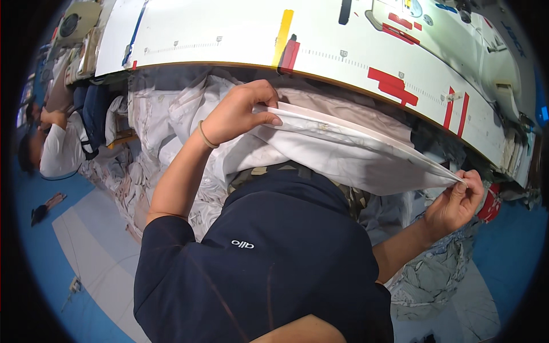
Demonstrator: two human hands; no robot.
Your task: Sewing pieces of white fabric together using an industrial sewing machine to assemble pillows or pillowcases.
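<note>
When followed from left to right, begins with crumpled pale fabric (151, 123), heaped beside and left of the left hand (243, 111). Comes next to that hand, thumb and fingers closed on the upper edge of the white cloth (366, 166). Stretches rightward from there, edge drawn fairly straight between both hands, lower part hanging loose, with the table (229, 54) just beyond. Ends at the right hand (457, 203), pinching a tapered end; near it, a red object (490, 203), and below, bundled grey-green fabric (426, 280). Looks light, soft and limp, hardly fragile, perhaps slightly slippery; best held by the edge, near each end.
</note>
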